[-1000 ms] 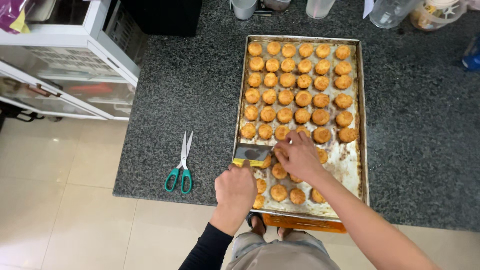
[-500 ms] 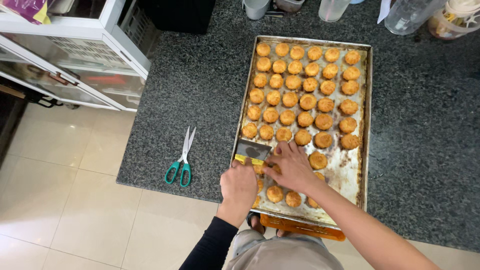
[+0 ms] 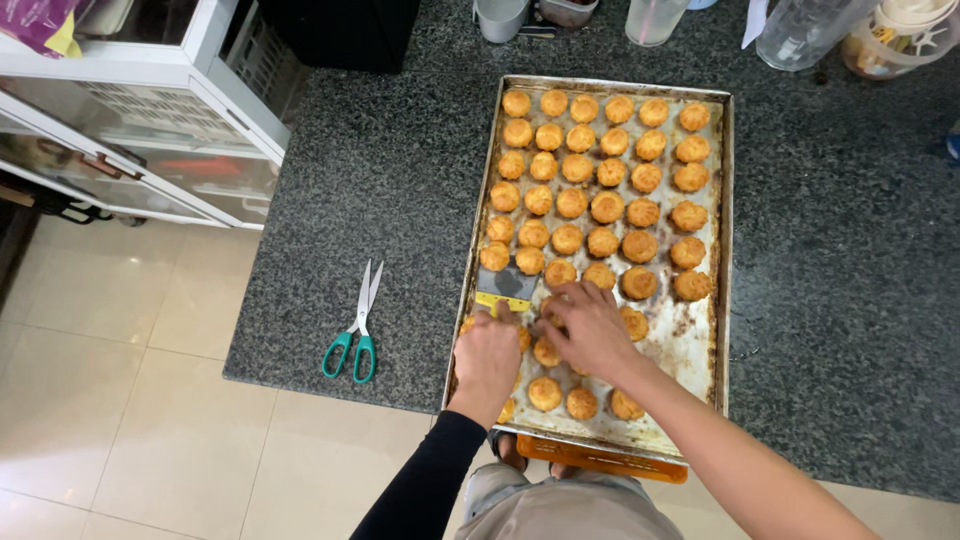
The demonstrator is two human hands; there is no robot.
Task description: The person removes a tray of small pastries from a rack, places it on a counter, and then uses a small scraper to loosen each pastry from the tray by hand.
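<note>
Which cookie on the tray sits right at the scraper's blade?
The cookie just above the scraper in the left hand, second from the tray's left edge; others sit farther off.

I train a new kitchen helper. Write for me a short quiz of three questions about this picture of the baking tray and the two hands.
1. True or false: the scissors lie inside the baking tray.
2. Which hand holds the scraper? A) left hand B) right hand C) neither
3. Fill in: the scissors have ______ handles.

Key:
1. False. They lie on the dark granite counter, left of the tray.
2. A. The left hand grips the scraper's yellow handle, with the blade toward the cookies; the right hand rests on cookies beside it.
3. Green.
</note>
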